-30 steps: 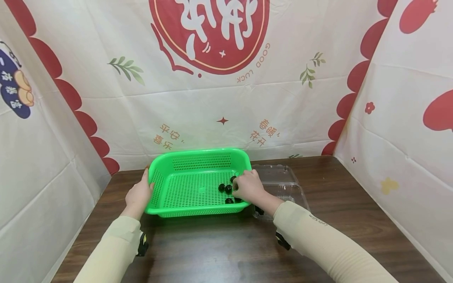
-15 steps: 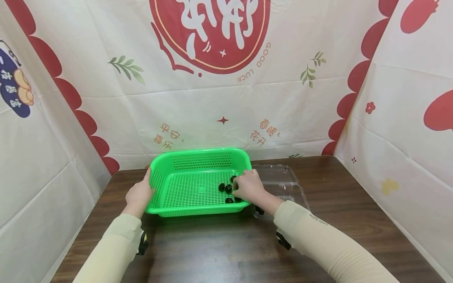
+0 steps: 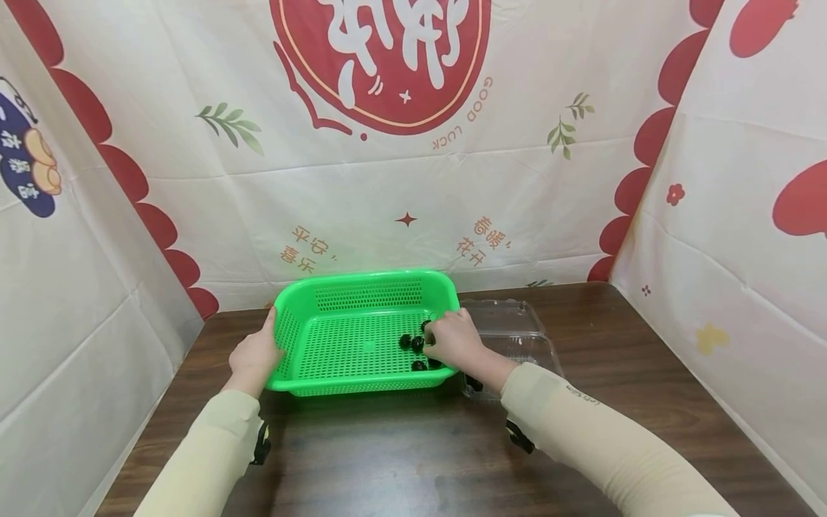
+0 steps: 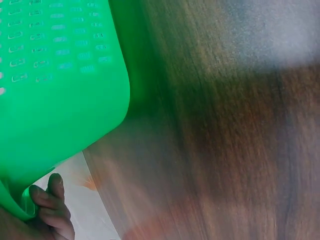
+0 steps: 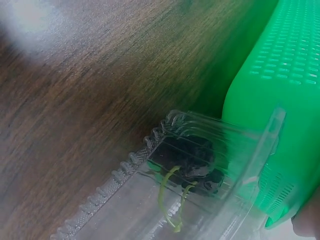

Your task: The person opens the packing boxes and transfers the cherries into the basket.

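Note:
A green plastic basket (image 3: 368, 359) with perforated sides stands toward the back of the table. My left hand (image 3: 255, 355) grips its left rim, and curled fingers (image 4: 55, 205) show beyond the rim in the left wrist view. At the opposite end my right hand (image 3: 454, 337) holds the right rim, bent over it, with its fingertips largely hidden. Several dark, round cherries (image 3: 405, 342) lie inside near this hand. Beside the basket, partly behind the right wrist, sits a clear plastic clamshell box (image 3: 526, 352). Dark cherries (image 5: 187, 155) with green stems lie in that box.
The brown wooden table (image 3: 368, 459) extends toward me and to the right of the box. A printed white cloth (image 3: 362, 201) hangs right behind the basket, with more cloth along both sides.
The left hand's fingers have shifted slightly on the rim, with the thumb now less far over the inside. The basket, right hand and box stay in place.

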